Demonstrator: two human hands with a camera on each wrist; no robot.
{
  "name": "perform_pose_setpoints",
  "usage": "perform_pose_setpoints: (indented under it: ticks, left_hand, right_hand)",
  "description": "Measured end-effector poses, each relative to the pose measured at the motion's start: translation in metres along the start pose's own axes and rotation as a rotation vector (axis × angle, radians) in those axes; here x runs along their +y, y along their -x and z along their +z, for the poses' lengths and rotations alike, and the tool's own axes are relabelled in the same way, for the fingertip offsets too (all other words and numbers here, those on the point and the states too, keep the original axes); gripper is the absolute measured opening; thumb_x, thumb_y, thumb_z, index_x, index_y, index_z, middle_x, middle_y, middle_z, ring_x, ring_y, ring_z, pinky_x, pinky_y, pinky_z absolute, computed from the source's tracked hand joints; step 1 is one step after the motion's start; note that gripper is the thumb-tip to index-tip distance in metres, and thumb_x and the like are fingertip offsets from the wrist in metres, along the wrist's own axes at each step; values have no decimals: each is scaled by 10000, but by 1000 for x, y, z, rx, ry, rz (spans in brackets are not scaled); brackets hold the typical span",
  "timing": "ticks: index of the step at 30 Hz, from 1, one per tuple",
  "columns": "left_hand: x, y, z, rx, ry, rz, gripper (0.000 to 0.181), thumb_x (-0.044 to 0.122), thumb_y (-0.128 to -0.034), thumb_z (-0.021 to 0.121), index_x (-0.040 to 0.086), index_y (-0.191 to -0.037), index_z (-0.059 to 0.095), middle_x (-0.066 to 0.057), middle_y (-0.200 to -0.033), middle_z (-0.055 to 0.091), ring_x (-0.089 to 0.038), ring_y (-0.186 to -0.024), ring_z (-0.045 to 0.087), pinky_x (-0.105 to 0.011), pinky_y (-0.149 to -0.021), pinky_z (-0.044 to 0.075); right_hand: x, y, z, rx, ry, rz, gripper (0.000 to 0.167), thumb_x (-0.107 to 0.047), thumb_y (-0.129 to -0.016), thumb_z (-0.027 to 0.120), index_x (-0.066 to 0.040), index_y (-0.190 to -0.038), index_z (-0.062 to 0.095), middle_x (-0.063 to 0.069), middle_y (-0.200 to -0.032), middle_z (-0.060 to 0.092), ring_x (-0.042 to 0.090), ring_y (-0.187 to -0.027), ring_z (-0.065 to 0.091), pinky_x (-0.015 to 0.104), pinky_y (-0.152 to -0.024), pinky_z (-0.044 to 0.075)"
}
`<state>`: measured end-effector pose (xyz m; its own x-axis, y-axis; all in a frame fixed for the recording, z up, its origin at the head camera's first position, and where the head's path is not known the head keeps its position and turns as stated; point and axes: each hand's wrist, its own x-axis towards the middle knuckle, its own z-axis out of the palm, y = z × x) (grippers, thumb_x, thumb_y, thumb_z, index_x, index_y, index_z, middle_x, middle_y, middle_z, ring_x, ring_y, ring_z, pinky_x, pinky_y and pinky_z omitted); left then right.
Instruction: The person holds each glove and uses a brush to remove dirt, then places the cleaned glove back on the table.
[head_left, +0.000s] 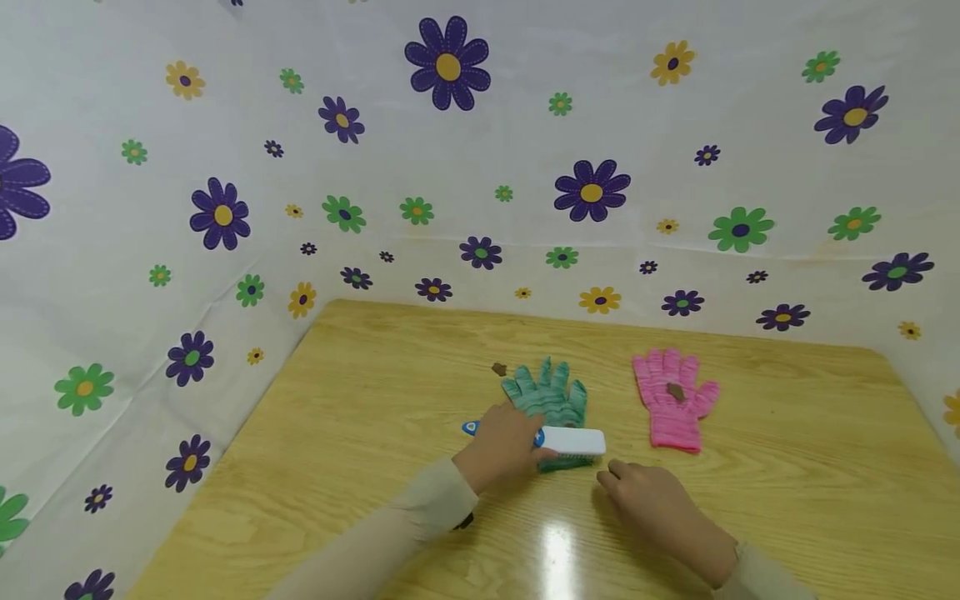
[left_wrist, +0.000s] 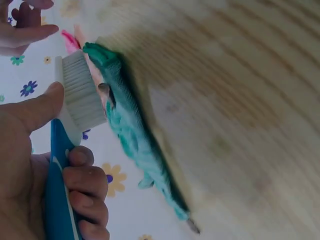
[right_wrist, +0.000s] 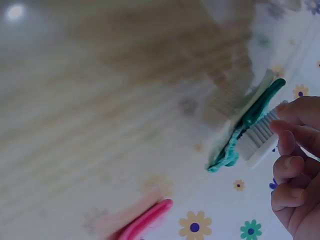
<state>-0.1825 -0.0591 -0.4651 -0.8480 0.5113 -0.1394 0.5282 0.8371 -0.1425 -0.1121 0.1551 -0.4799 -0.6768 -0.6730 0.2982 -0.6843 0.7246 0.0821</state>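
Left hand [head_left: 502, 446] holds the blue-and-white brush [head_left: 577, 441], grip clamped round the handle. Brush head points right, bristles down over the near part of the green glove [head_left: 551, 402], mid desk [head_left: 360, 392]; can't tell if they touch. Right hand [head_left: 648, 504] near side, right of the brush: fingers loosely curled, nothing held, apart from the brush. Pink glove [head_left: 663, 425] flat on the desk, farther right, fingers to the far side, brown patch [head_left: 676, 392] on its palm. Brown piece [head_left: 499, 368] just beyond the green glove, far left. Flowered sheet [head_left: 510, 133] behind.
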Motion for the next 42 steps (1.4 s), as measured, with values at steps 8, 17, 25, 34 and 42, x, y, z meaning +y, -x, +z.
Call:
perform_pose_setpoints:
  ticks: [8,17,25,34,42]
  left_hand:
    - [-16,3,-17,6,62,-124,575,650,-872,418,180,-1150,598,-15,-837,671,-198,-789,585,-342,-699,492]
    - [-16,7,-21,17,66,-94,555,632,-877,445,163,-1122,609,0,-885,687,-174,-759,582,-308,-688,475]
    - [-15,12,-20,27,67,-7,575,634,-871,455,168,-1171,606,-1,-841,676,-169,-780,590,-295,-691,485]
    - [-7,15,-9,10,81,81,544,640,-862,454,166,-1069,624,36,-741,625,-138,-694,558,-277,-641,457]
    - [3,17,5,-27,132,112,475,630,-847,497,184,-953,623,50,-666,563,-104,-619,481,-261,-596,406]
  right_hand:
    - [-11,-38,8,-123,-5,-20,99,-159,-814,700,-96,-826,625,6,-691,589,60,-476,424,196,-411,330]
    - [-13,-42,16,-163,31,-10,120,-210,-806,701,-120,-739,659,-3,-692,586,51,-496,415,226,-411,363]
    - [-16,-17,6,-65,76,-146,84,-167,-726,768,-158,-775,701,36,-832,639,147,-732,612,187,-480,405]
    - [-23,-6,8,-47,135,-239,108,-176,-719,756,-159,-746,654,-37,-693,571,66,-583,484,180,-511,365]
    - [-28,-7,12,24,191,-221,162,-167,-728,757,-142,-669,608,-33,-662,540,77,-560,478,202,-498,377]
